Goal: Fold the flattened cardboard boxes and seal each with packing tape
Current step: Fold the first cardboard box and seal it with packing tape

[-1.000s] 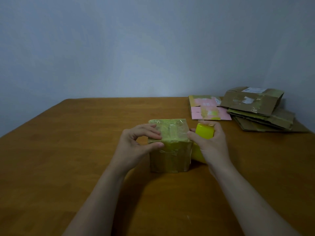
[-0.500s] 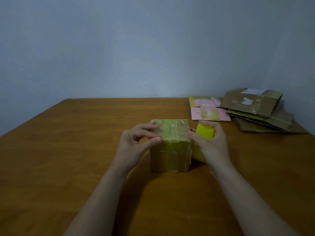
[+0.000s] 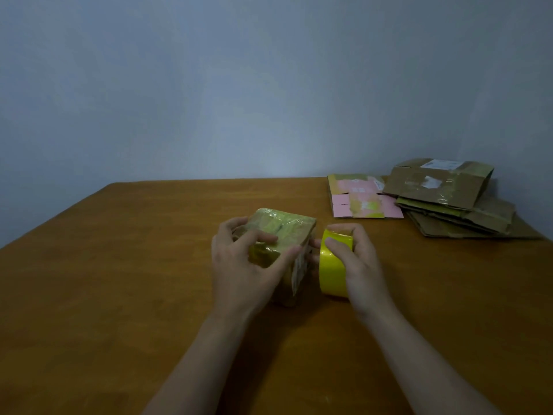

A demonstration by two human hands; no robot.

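A brown wooden table (image 3: 119, 295) stands against a plain bluish wall (image 3: 209, 85). Near the middle of the table is a small folded box (image 3: 287, 229), its top covered in shiny tape and one corner turned toward the person. Whether its base lies flat on the wood cannot be told. The left hand (image 3: 242, 271) grips the box from the left, fingers curled over the top and thumb pressed on the near corner. Just right of the box, the right hand (image 3: 359, 265) clasps a yellow roll of tape (image 3: 330, 271) standing on edge, close against the box's side. Farther back and to the right of the box lies a flattened pink box (image 3: 362, 196), and beyond it a stack of flattened brown boxes (image 3: 449, 199).
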